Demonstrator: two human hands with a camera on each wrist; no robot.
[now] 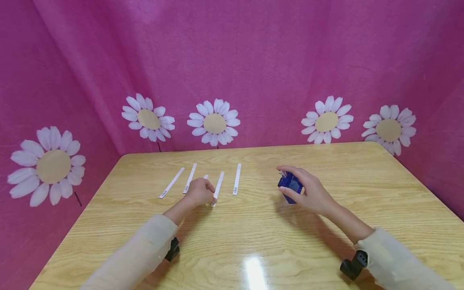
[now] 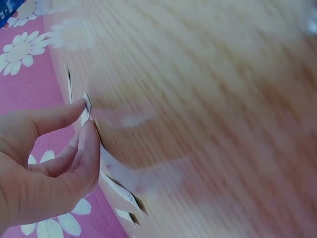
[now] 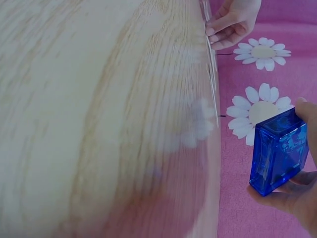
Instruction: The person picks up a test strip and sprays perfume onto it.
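Note:
In the head view my left hand (image 1: 200, 191) is at the near end of a white paper test strip (image 1: 218, 186). The left wrist view shows the thumb and a finger of this hand (image 2: 59, 163) pinching the strip's end (image 2: 87, 106) close to the tabletop. My right hand (image 1: 312, 192) grips a blue glass perfume bottle (image 1: 292, 184) above the table, thumb on one side and fingers on the other. Seen from the right wrist, the bottle (image 3: 280, 151) is tilted, its base towards the camera. Part of another strip (image 1: 206, 176) is hidden behind my left hand.
Two more strips, a slanted one (image 1: 172, 183) and its neighbour (image 1: 190, 178), lie left of my left hand. Another strip (image 1: 237, 179) lies to its right. The wooden table (image 1: 224, 237) meets a pink flowered cloth (image 1: 268, 80) at its back edge.

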